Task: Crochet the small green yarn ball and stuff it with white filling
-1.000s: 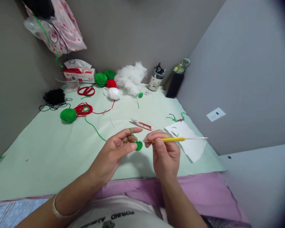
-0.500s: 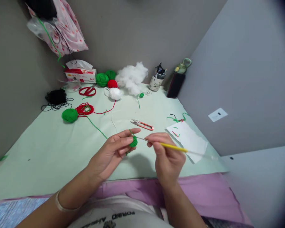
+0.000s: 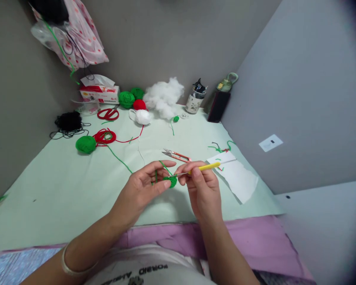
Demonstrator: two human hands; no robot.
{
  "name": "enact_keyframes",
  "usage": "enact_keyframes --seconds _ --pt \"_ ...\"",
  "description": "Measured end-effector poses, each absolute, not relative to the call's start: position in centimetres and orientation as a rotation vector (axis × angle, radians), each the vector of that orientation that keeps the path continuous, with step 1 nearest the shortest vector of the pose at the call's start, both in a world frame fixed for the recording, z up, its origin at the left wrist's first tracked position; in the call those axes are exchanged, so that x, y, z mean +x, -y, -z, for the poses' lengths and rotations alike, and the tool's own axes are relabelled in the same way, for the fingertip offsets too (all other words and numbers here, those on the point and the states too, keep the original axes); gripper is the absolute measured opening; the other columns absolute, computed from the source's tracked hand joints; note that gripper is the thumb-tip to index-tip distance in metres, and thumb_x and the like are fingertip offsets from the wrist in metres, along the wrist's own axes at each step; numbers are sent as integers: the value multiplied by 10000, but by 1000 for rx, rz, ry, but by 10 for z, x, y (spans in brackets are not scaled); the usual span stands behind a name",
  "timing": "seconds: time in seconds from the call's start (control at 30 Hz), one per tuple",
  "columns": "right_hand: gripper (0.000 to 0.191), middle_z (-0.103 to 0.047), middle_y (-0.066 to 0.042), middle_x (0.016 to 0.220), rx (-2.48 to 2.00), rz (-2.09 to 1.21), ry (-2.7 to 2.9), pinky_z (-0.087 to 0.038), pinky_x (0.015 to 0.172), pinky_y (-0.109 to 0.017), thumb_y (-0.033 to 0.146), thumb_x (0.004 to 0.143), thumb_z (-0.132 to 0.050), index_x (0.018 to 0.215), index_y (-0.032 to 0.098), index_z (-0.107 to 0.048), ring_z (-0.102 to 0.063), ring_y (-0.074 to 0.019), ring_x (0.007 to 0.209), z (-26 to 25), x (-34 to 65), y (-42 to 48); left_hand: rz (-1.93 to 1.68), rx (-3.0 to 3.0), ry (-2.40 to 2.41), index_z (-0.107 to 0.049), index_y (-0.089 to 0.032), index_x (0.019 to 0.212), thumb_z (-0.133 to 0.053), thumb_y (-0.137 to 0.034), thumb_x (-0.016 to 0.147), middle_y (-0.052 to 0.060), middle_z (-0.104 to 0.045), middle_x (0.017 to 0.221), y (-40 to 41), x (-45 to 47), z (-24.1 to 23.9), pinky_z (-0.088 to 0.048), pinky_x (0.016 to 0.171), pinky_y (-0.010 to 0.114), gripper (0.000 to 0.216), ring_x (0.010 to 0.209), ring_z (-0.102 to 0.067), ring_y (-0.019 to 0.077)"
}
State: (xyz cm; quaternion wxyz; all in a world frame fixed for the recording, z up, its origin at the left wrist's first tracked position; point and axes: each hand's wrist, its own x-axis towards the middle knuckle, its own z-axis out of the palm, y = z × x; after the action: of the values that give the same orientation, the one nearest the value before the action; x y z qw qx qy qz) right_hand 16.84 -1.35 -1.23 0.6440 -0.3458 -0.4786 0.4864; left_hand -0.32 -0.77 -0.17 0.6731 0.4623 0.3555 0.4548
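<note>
Between thumb and fingers, my left hand (image 3: 141, 186) pinches a small round green crochet piece (image 3: 171, 181). Green yarn runs over its raised index finger down to the work. My right hand (image 3: 203, 190) grips a crochet hook by its yellow handle (image 3: 206, 168), pen-fashion, the metal tip at the top edge of the piece. Whether a loop sits on the tip is too small to tell. From the left hand the strand leads back toward a green yarn ball (image 3: 86, 145). Orange thread snips (image 3: 177, 155) lie just beyond my hands.
White stuffing (image 3: 164, 97), a white yarn ball (image 3: 142, 117) and red scissors (image 3: 108, 114) sit toward the back, near a tissue box (image 3: 99, 94). A torn white paper (image 3: 235, 178) with yarn scraps lies right. Black yarn (image 3: 67, 122) is at left, a bottle (image 3: 222, 99) back right.
My right hand has come closer to the left, bringing the hook tip against the piece. The hook handle is now tilted upward to the right. The crochet piece has shifted slightly right.
</note>
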Motion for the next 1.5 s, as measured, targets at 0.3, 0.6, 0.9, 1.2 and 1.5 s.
enact_keyframes --seconds 0.3,0.6,0.9,1.2,1.5 --pt "224 -739 -46 875 -783 -992 1268 -553 699 -324 359 1039 -573 944 222 -723 -662 -166 745 9 172 17 -1038 1250 -915 -771 -281 1176 -777 -253 858 19 -694 972 10 -5 -5 -478 870 302 320 942 -602 184" --pt "225 -765 -76 990 -831 -264 1832 -557 760 -379 131 1011 -538 1116 261 -688 -704 -217 904 2 171 28 -1189 1629 -1070 -767 -258 1177 -697 -179 888 14 -650 927 10 -3 -2 -479 883 299 307 889 -621 165" --pt "484 -772 -44 1131 -944 152 1817 -593 839 -400 89 939 -645 1274 432 -713 -727 -244 972 35 165 27 -1042 989 -812 -709 -285 1321 -793 -319 867 1 -635 909 11 2 -2 -464 832 268 462 873 -576 151" --pt "223 -736 -40 892 -771 -654 1284 -554 683 -340 195 1026 -574 1005 270 -783 -662 -175 764 12 170 24 -948 777 -704 -767 -253 1252 -774 -278 850 -2 -573 859 1 -5 -7 -387 709 220 402 763 -457 113" --pt "187 -713 -43 902 -727 -833 1275 -539 690 -322 239 1020 -614 1010 260 -799 -658 -161 772 17 162 22 -1010 962 -734 -755 -328 1232 -797 -277 863 -8 -636 932 7 1 -4 -437 904 275 375 928 -577 145"
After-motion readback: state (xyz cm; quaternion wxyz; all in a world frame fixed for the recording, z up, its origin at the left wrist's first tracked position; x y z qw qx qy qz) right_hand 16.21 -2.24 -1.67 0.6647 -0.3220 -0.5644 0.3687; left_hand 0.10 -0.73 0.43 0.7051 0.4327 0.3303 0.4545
